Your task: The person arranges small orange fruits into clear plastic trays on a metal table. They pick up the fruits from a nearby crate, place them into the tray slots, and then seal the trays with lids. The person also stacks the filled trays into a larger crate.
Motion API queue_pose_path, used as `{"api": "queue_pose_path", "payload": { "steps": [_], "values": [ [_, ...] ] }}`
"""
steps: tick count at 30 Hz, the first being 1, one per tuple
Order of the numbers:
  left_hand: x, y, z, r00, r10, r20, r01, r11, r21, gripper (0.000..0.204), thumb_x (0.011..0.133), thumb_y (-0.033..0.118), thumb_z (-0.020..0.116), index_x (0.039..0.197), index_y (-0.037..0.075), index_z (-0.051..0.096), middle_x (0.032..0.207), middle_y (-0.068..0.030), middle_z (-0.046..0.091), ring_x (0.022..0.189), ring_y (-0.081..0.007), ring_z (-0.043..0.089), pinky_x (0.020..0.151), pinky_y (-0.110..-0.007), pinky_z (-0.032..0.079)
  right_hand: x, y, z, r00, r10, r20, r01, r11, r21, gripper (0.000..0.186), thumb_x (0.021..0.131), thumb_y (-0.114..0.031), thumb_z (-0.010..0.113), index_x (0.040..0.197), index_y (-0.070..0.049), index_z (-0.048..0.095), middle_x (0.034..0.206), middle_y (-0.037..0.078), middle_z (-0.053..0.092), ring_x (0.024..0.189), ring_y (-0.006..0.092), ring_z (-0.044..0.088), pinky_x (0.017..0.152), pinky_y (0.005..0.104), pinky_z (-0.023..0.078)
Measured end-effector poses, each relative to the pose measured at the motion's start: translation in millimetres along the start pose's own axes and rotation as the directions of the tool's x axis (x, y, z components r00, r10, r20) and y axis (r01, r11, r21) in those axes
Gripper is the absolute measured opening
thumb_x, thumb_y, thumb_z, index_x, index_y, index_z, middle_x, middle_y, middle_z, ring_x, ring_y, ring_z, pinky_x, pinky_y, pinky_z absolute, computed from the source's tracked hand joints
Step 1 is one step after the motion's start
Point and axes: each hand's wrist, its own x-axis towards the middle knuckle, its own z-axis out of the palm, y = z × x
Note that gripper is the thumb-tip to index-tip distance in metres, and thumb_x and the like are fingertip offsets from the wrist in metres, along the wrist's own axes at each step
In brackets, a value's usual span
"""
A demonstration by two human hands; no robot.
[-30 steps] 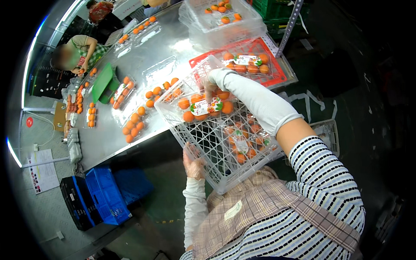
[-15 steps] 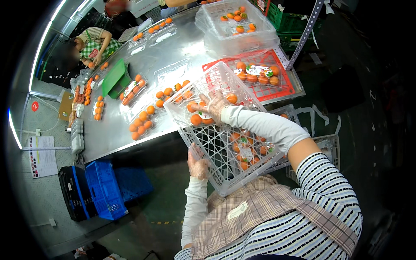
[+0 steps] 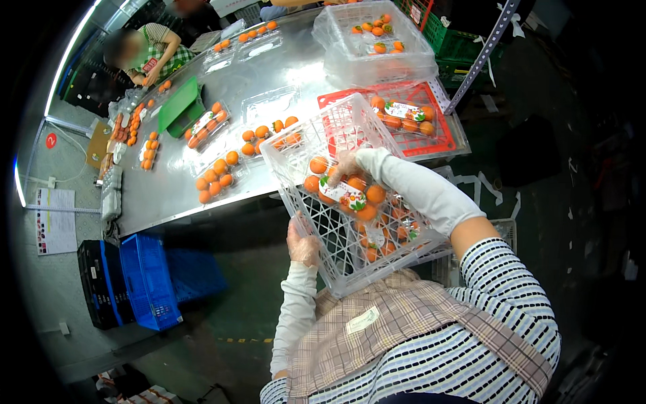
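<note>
A clear plastic crate [image 3: 342, 286] with lattice sides is tilted in front of me, its far end at the table edge. My left hand [image 3: 303, 244], in a thin clear glove, grips its left side. Inside the crate, my right hand [image 3: 346, 165] is closed on the far end of a clear clamshell pack of persimmons [image 3: 367, 210] with a printed label band. The gloved fingers are partly hidden by the glare and the pack. A second pack of persimmons [image 3: 387, 248] lies in the crate's near right part, partly behind the lattice.
The steel table [image 3: 161, 209] carries open trays of persimmons [image 3: 215, 178], a green stand [image 3: 182, 111] and a labelled pack on a red crate [image 3: 441, 145]. A plastic-lined crate [image 3: 377, 64] stands behind. Blue crates [image 3: 149, 283] sit lower left. A co-worker [image 3: 158, 54] handles fruit across the table.
My right hand and the pack have moved nearer me and right, deeper into the crate, and the pack's label shows more fully. My left hand stays on the crate's side.
</note>
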Motion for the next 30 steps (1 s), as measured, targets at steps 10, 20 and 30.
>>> {"api": "queue_pose_path", "payload": {
  "steps": [10,20,30],
  "values": [
    [3,-9,3,0.995,0.060,0.075,-0.056,0.997,-0.054,0.093,0.062,-0.015,0.045,0.151,0.013,0.042,0.130,-0.0072,0.048,0.114,-0.0268,0.053,0.064,-0.034,0.052,39,70,-23,0.828,-0.066,-0.557,0.246,0.936,0.254,0.056,0.084,-0.032,0.081,0.127,-0.003,0.061,0.116,0.015,0.070,0.106,0.0287,0.069,0.090,0.0467,0.057],
    [9,-4,10,0.996,0.043,0.076,-0.039,0.998,-0.059,0.091,0.064,-0.017,0.044,0.149,0.013,0.042,0.130,-0.0069,0.048,0.108,-0.0264,0.056,0.056,-0.032,0.049,-18,5,60,0.794,-0.544,-0.270,-0.113,0.304,-0.946,0.066,0.087,-0.039,0.066,0.149,-0.021,0.047,0.165,0.011,0.028,0.152,0.0329,0.025,0.121,0.0564,0.023],
    [0,15,26,0.999,0.009,0.040,-0.007,0.999,-0.048,0.082,0.069,-0.015,0.046,0.147,0.010,0.045,0.131,-0.0092,0.054,0.115,-0.0280,0.057,0.067,-0.034,0.054,-25,36,1,0.851,-0.508,-0.130,0.135,0.451,-0.882,0.074,0.084,-0.051,0.072,0.148,-0.020,0.051,0.167,0.012,0.020,0.149,0.0413,0.028,0.118,0.0513,0.033]
  ]
}}
